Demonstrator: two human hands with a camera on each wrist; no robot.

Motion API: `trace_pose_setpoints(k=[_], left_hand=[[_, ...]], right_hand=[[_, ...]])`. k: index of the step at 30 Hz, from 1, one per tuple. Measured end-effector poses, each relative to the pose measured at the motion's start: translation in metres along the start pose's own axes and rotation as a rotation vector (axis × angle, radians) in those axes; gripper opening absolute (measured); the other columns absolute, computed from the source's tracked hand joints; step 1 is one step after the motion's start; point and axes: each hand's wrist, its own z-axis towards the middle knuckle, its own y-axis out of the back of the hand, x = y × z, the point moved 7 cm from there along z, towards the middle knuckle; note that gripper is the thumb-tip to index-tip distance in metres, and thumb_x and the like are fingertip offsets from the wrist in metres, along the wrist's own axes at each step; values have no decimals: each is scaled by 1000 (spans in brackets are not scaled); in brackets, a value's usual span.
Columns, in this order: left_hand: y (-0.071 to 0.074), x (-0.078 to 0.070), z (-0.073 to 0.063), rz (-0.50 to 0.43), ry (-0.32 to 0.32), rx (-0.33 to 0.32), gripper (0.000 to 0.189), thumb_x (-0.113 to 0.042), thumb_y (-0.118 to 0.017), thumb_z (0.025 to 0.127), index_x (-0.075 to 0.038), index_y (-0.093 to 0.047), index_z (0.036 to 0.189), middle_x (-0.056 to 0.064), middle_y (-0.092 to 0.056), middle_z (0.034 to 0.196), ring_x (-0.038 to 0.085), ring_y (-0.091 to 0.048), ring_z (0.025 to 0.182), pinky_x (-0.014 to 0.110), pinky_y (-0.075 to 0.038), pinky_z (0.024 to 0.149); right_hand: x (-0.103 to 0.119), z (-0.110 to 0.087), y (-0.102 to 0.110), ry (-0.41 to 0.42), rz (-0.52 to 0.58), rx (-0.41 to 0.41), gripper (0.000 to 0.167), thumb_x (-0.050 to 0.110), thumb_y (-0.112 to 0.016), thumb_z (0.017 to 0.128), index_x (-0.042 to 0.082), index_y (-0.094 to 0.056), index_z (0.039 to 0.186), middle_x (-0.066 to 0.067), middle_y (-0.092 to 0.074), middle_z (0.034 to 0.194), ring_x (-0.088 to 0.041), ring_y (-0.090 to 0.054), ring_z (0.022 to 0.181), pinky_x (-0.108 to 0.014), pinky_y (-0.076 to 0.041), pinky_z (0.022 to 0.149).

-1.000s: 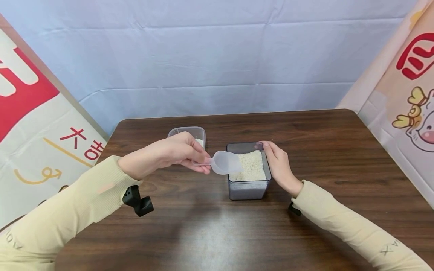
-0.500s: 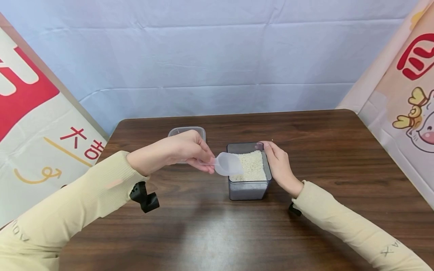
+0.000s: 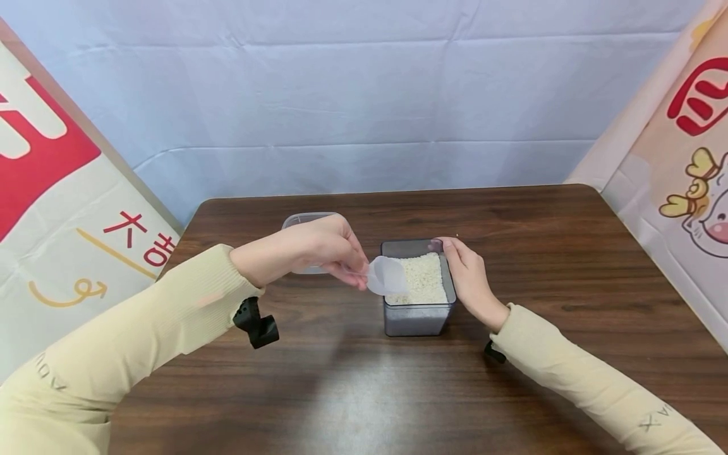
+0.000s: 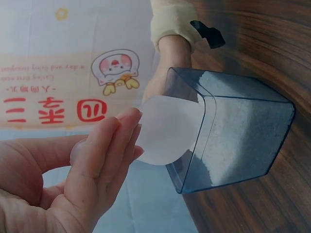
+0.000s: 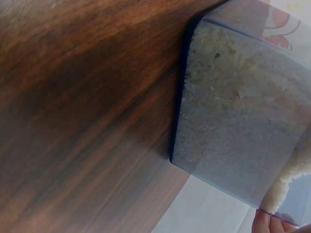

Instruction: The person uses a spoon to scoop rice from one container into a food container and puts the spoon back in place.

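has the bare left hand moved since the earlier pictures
Yes: in the head view, the bare left hand has moved right, nearer the stationary, translucent grey square plastic container.

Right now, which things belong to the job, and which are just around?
Job:
translucent scoop, held by left hand
smoky container, held by right hand
rice inside it
clear plastic tub, probably

Just around:
printed banners
pale backdrop cloth
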Motion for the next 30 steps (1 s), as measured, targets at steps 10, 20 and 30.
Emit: trace_pose_setpoints(k=[10, 20, 30], left_hand=[[-6, -7, 5, 84, 57, -20, 9, 6, -60, 82, 9, -67, 87, 17, -68, 75, 12, -63, 60, 25, -57, 68], [-15, -10, 12, 93, 83, -11, 10, 7, -58, 83, 12, -64, 89, 16, -66, 72, 13, -63, 57, 22, -56, 62], [-22, -11, 17, 84, 101, -2, 14, 8, -56, 84, 15, -61, 95, 16, -65, 68, 14, -63, 56, 24, -57, 63]], right_hand=[[1, 0, 1, 8, -2, -6, 42, 29, -32, 101, 0, -59, 111, -15, -63, 107, -24, -57, 103, -37, -44, 92], [1, 0, 0, 4, 12, 7, 42, 29, -32, 101, 0, -59, 112, -17, -63, 108, -26, -56, 105, -38, -43, 95], [2, 0, -1, 0, 5, 22, 37, 15, -30, 101, -8, -56, 115, -24, -60, 110, -33, -53, 109, -45, -40, 96]])
